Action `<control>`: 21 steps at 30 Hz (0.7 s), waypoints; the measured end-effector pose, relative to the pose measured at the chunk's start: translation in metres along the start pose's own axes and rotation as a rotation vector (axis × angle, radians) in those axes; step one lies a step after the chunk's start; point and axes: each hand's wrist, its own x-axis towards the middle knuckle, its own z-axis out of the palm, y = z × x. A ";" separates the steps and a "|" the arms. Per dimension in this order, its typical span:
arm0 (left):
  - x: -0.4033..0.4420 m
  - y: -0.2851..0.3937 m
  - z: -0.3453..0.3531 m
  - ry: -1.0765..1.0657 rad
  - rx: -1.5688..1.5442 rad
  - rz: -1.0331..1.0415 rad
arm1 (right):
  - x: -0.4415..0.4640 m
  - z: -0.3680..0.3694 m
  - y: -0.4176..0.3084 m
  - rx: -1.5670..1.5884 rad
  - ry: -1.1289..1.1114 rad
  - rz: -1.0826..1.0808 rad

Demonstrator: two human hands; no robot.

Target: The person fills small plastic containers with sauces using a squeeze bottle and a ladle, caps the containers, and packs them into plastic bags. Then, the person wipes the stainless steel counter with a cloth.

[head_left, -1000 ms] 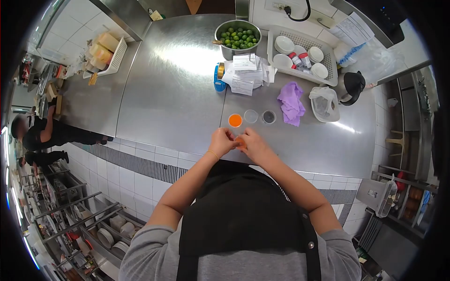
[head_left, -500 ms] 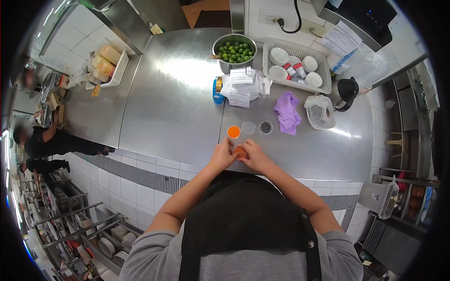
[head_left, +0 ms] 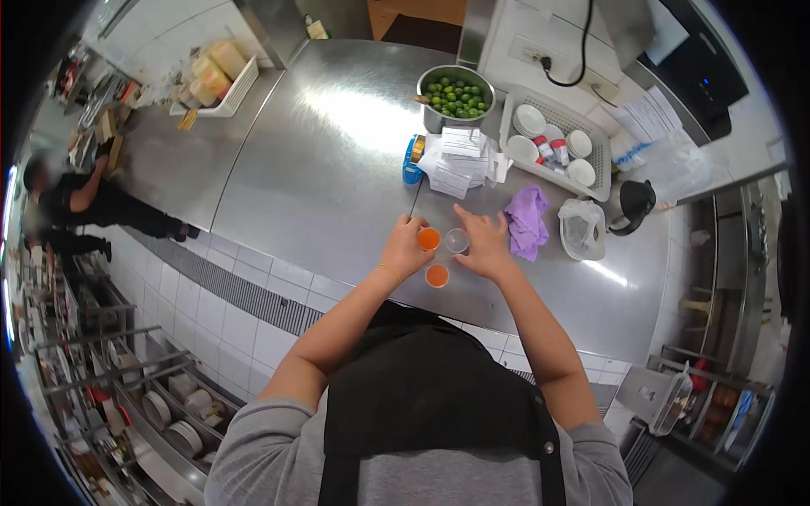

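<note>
My left hand (head_left: pixel 407 247) curls its thumb and forefinger around the side of a small cup of orange sauce (head_left: pixel 429 239). Just right of that cup stands a clear plastic cup or lid (head_left: pixel 456 241); which of the two I cannot tell. My right hand (head_left: pixel 484 244) reaches over the counter beside it with fingers spread, palm down, thumb near the clear piece. The dark-filled cup seen earlier is hidden, apparently beneath this hand. Closer to my body, a second orange sauce cup (head_left: pixel 437 276) sits untouched on the steel.
Beyond my hands are a crumpled purple cloth (head_left: pixel 528 223), a bag-lined white tub (head_left: pixel 582 229), paper slips (head_left: pixel 462 160) beside a blue container (head_left: pixel 412 160), a pot of green limes (head_left: pixel 456 97) and a basket of white cups (head_left: pixel 601 183). People stand far left.
Both hands have left the nearer orange cup and moved forward. My left hand closed around the farther orange cup; my right hand spread over the dark cup's place. The camera view shifted.
</note>
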 end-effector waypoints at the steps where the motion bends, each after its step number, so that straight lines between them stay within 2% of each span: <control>1: 0.000 0.001 -0.001 0.016 -0.004 -0.016 | 0.002 0.000 -0.003 -0.004 -0.015 -0.017; 3: 0.000 0.001 -0.002 -0.020 -0.002 0.017 | 0.004 0.002 -0.007 0.601 -0.089 0.015; 7: 0.001 -0.001 -0.002 -0.013 -0.055 0.030 | 0.015 0.043 -0.003 0.553 -0.009 -0.027; 9: 0.001 0.003 -0.008 -0.089 -0.175 -0.091 | 0.022 0.054 -0.004 0.443 0.039 -0.031; 13: 0.005 -0.008 -0.008 -0.114 -0.220 -0.088 | 0.032 0.050 -0.010 0.360 0.018 -0.055; 16: 0.010 -0.021 -0.008 -0.164 -0.175 -0.073 | 0.037 0.043 -0.013 0.285 -0.105 -0.003; 18: 0.016 -0.031 -0.008 -0.269 -0.311 -0.178 | 0.040 0.048 -0.012 0.194 -0.074 -0.104; 21: 0.032 -0.043 -0.005 -0.309 -0.329 -0.309 | 0.048 0.042 -0.013 0.215 -0.156 -0.073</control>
